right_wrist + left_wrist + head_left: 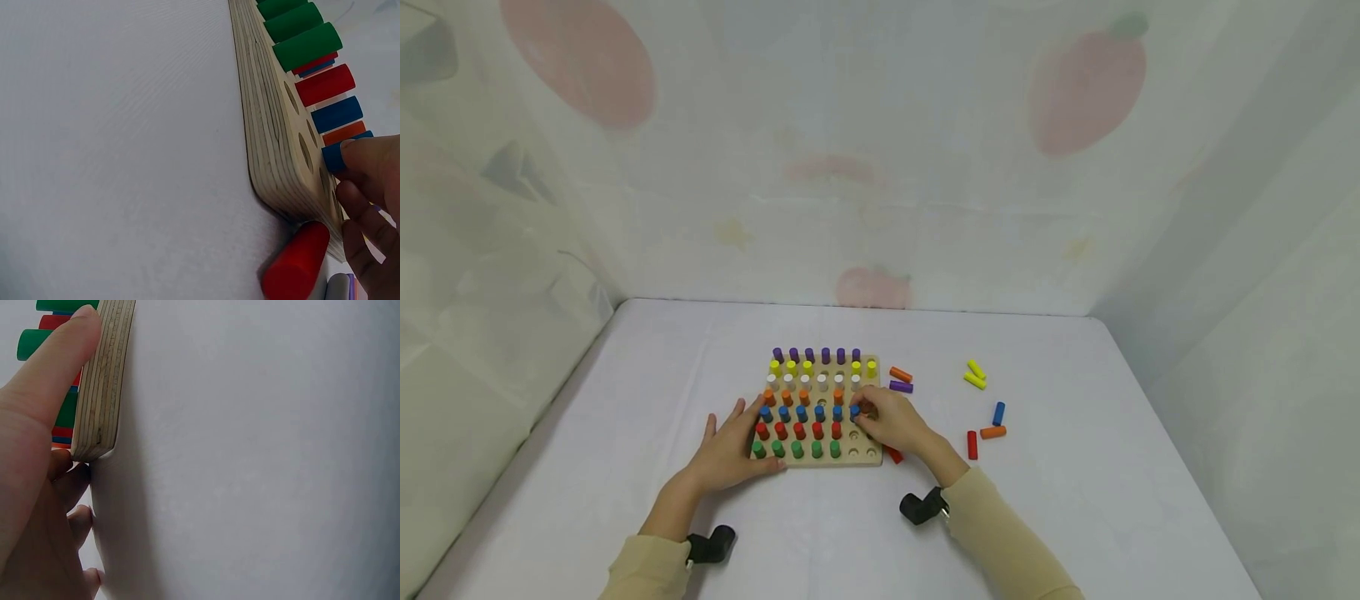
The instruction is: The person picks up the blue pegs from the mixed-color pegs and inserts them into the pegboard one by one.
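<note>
A wooden pegboard (820, 464) stands on the table with rows of purple, yellow, white, orange, blue, red and green pegs. My left hand (726, 454) rests against its front left corner, fingers spread along the left side; the thumb (53, 378) lies on the front edge beside the green pegs. At the right end of the blue row, my right hand (891, 419) pinches a blue peg (334, 159) between thumb and fingers, upright at the board. Whether that peg is seated in its hole is hidden by the fingers.
A red peg (297, 262) lies against the board's right side. Right of the board lie an orange peg (901, 374) and a purple peg (901, 387). Farther right are two yellow pegs (975, 381), a blue peg (999, 413), another orange peg (993, 432) and another red peg (972, 445).
</note>
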`<state>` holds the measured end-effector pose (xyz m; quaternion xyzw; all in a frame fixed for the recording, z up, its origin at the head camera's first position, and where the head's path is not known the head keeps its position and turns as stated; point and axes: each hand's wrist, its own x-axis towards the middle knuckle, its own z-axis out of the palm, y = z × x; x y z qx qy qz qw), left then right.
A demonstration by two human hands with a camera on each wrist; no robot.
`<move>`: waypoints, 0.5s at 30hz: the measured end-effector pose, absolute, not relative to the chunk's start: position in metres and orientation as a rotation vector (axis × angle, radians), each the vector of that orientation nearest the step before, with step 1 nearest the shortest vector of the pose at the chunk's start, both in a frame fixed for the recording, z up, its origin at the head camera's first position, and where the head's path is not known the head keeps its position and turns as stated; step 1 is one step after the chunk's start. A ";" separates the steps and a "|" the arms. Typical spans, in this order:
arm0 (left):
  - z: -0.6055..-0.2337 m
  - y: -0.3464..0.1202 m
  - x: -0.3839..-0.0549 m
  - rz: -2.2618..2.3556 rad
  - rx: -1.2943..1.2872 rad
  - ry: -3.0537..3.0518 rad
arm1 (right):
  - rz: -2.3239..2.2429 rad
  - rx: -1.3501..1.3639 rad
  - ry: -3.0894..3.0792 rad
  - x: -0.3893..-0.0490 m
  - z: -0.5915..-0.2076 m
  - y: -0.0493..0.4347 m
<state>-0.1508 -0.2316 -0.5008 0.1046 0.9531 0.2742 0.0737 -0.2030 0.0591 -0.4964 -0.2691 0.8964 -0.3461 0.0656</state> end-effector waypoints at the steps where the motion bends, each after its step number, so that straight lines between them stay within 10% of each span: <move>1: -0.501 -0.232 -0.151 0.821 0.313 2.862 | -1.044 -0.814 2.706 -0.203 -0.496 0.059; 15: -0.500 -0.231 -0.151 0.813 0.313 2.863 | -1.005 -0.817 2.679 -0.202 -0.492 0.059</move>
